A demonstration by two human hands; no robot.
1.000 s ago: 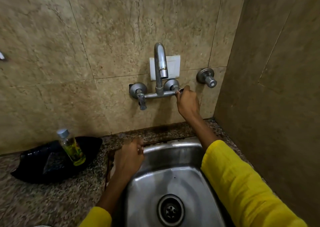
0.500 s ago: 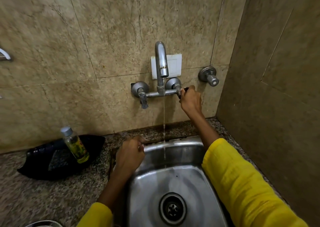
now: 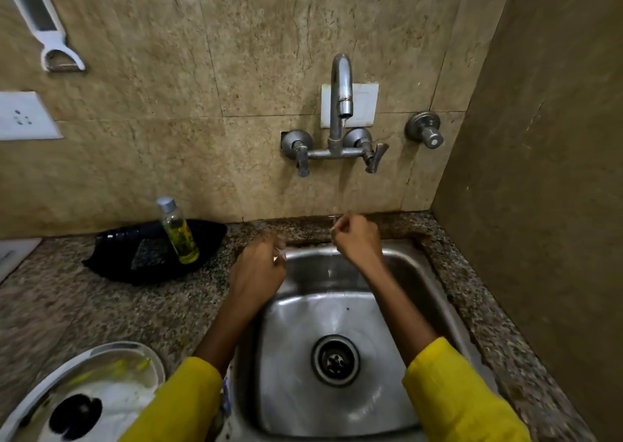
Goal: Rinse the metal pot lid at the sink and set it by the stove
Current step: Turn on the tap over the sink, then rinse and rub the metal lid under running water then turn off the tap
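Observation:
The pot lid, round with a metal rim and a black knob, lies on the granite counter at the bottom left, partly cut off by the frame edge and my left sleeve. A thin stream of water runs from the wall tap into the steel sink. My right hand is under the stream at the sink's back edge, fingers curled, holding nothing. My left hand hovers over the sink's back left corner, fingers curled and blurred, also holding nothing. Neither hand touches the lid.
A small bottle of yellow-green liquid stands on a black tray behind the counter's left part. A separate valve sticks out right of the tap. A side wall closes in the right. A white peeler hangs upper left.
My right hand let go of the right tap handle and dropped under the stream. Water now runs. The view tilted down, bringing the lid into sight.

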